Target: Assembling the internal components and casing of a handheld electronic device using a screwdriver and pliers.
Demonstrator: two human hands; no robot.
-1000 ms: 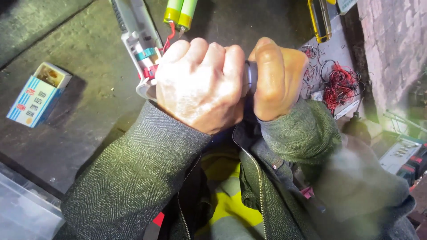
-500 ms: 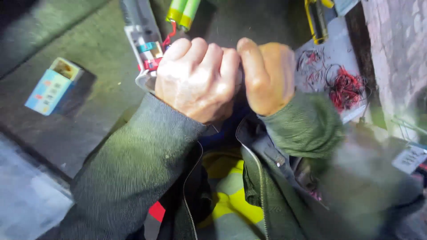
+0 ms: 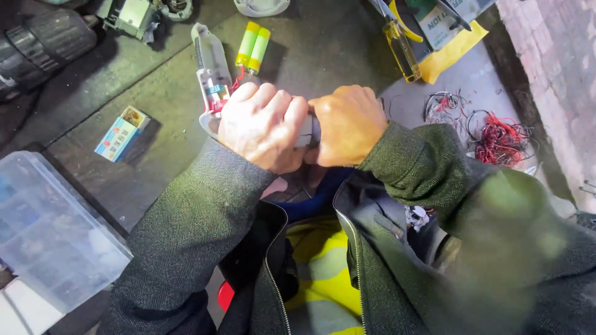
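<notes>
My left hand [image 3: 264,127] and my right hand [image 3: 349,124] are closed together around a small grey object [image 3: 307,131], of which only a sliver shows between them. Just beyond my left hand lies an opened white device [image 3: 211,74] with a circuit board and red wires running to two yellow-green cylindrical battery cells [image 3: 252,44]. My left hand seems to touch the near end of that device. Both arms wear grey-green herringbone sleeves.
A small blue and white box [image 3: 119,134] lies on the dark surface at left. A clear plastic organiser case [image 3: 49,229] sits lower left. A yellow-handled screwdriver [image 3: 400,40] lies top right, a tangle of red wires [image 3: 496,136] at right beside a brick wall.
The view has shifted, so the hands sit lower in frame and more of the bench above shows. Both hands stay clasped on the same grey object.
</notes>
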